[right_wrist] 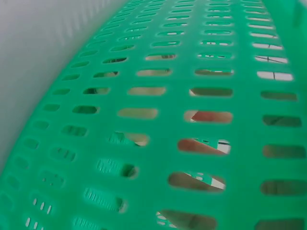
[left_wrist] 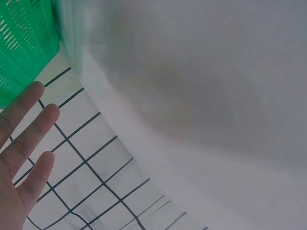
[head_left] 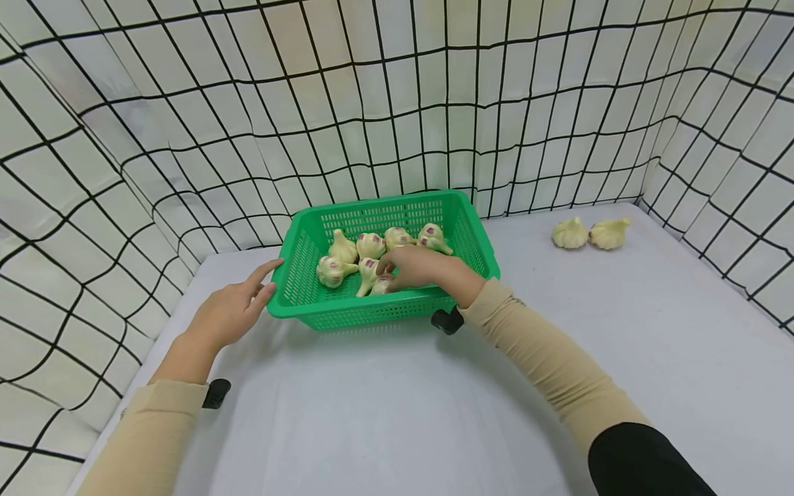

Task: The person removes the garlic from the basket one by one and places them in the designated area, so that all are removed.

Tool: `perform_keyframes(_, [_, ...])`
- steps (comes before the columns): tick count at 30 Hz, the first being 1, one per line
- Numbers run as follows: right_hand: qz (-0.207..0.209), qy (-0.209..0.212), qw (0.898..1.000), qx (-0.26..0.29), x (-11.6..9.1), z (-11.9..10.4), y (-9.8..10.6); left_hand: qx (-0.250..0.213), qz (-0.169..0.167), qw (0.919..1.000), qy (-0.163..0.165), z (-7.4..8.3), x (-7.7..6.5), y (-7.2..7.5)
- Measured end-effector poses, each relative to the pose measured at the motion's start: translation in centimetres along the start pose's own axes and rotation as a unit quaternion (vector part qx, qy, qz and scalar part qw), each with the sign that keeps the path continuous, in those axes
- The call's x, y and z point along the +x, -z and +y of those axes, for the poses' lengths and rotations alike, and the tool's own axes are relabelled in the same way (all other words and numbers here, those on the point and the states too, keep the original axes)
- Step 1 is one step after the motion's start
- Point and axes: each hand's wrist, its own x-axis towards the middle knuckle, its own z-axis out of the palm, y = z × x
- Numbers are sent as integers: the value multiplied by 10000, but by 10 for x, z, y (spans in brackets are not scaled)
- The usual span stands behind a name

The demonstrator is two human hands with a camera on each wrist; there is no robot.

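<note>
A green slotted plastic basket (head_left: 353, 318) stands on the table with several garlic bulbs (head_left: 370, 245) in it, pale with purplish patches. My right hand (head_left: 412, 267) reaches over the front rim, its fingers curled round a garlic bulb (head_left: 381, 284) near the basket's front wall. The right wrist view is filled by the slotted basket wall (right_wrist: 168, 100), and only slivers of the hand show through the slots. At the basket's left end, my left hand (head_left: 229, 310) has its fingers extended, fingertips at the rim. In the left wrist view those fingers (left_wrist: 29, 127) are spread beside the basket (left_wrist: 24, 48).
Two more garlic bulbs (head_left: 569, 233) (head_left: 609, 233) lie side by side on the white table (head_left: 347, 413) at the back right. Black netting (head_left: 403, 107) over white sheeting walls in the back and both sides.
</note>
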Motion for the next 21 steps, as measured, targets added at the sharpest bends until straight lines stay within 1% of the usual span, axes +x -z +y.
perform_keyframes(7, [-117,-126,9999,8,2,-4,1,-14,-10,10000,-16,0,0,1])
perform_keyframes(13, [-148,-108,9995,-242,3,-6,2,-25,-10,10000,-25,1,-1,2])
perform_keyframes(16, [-140,-125,9993,-313,5,-5,1,-25,-11,10000,-28,1,-1,2])
perform_keyframes(20, [-140,-275,9992,-268,7,-3,-1,-9,-34,10000,-21,2,0,2])
perform_keyframes(21, [-77,-217,9994,-259,12,3,-4,0,-34,10000,-15,2,0,2])
